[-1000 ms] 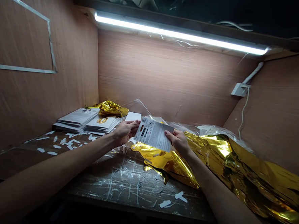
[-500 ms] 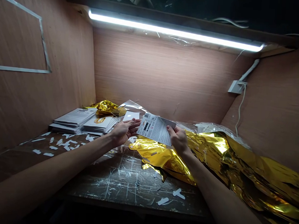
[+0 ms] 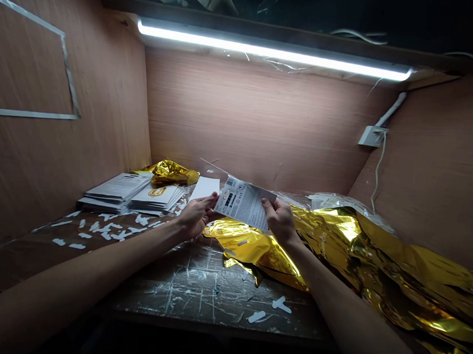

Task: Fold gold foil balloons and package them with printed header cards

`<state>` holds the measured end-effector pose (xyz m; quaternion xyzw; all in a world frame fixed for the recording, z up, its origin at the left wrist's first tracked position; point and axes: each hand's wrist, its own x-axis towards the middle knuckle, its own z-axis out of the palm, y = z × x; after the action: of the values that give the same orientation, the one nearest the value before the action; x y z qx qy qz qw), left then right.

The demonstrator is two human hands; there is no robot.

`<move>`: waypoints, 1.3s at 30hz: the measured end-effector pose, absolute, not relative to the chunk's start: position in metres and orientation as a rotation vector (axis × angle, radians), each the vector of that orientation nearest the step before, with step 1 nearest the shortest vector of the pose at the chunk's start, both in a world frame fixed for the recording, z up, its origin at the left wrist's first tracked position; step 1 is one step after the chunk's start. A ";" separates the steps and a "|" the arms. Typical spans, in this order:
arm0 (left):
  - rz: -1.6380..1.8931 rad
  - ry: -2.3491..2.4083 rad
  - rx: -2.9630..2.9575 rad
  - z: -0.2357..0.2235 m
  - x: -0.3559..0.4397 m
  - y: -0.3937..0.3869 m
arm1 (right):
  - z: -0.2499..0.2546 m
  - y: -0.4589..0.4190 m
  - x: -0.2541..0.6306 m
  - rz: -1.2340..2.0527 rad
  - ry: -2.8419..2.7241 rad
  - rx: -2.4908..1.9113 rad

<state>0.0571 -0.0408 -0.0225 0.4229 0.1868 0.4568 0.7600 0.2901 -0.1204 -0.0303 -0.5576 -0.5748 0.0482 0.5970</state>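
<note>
A white printed card (image 3: 243,203) is held up over the bench between both hands. My left hand (image 3: 196,215) pinches its left edge together with a clear plastic sleeve (image 3: 215,169) that rises behind the card. My right hand (image 3: 281,221) grips the card's right edge, fingers closed on it. A plain white card (image 3: 205,188) shows just behind my left hand. Under both hands lies crumpled gold foil (image 3: 256,250).
Two stacks of printed cards (image 3: 120,190) sit at the back left, with a gold foil bundle (image 3: 172,172) behind them. More gold foil (image 3: 395,261) covers the right side. White paper scraps (image 3: 97,227) litter the scratched bench (image 3: 197,292). Wooden walls close in on three sides.
The card has been raised slightly and the clear sleeve now stands more edge-on behind it. Both hands have stayed on the card.
</note>
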 end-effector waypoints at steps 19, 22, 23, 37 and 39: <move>1.086 0.433 0.910 -0.018 0.054 -0.036 | -0.022 -0.125 0.271 0.741 -1.209 -0.990; 1.111 0.409 0.908 -0.018 0.052 -0.030 | -0.021 -0.127 0.274 0.725 -1.228 -1.020; 1.112 0.408 0.908 -0.019 0.052 -0.031 | -0.022 -0.127 0.273 0.693 -1.235 -1.031; 0.897 0.472 0.954 -0.039 0.067 -0.059 | -0.034 -0.120 0.254 0.547 -1.316 -1.067; 0.853 0.480 0.969 -0.041 0.068 -0.059 | -0.034 -0.120 0.252 0.532 -1.335 -1.073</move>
<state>0.0682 -0.0593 -0.0407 0.4471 0.2214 0.3936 0.7721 0.2517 -0.1204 -0.0336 -0.4675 -0.5814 0.2319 0.6242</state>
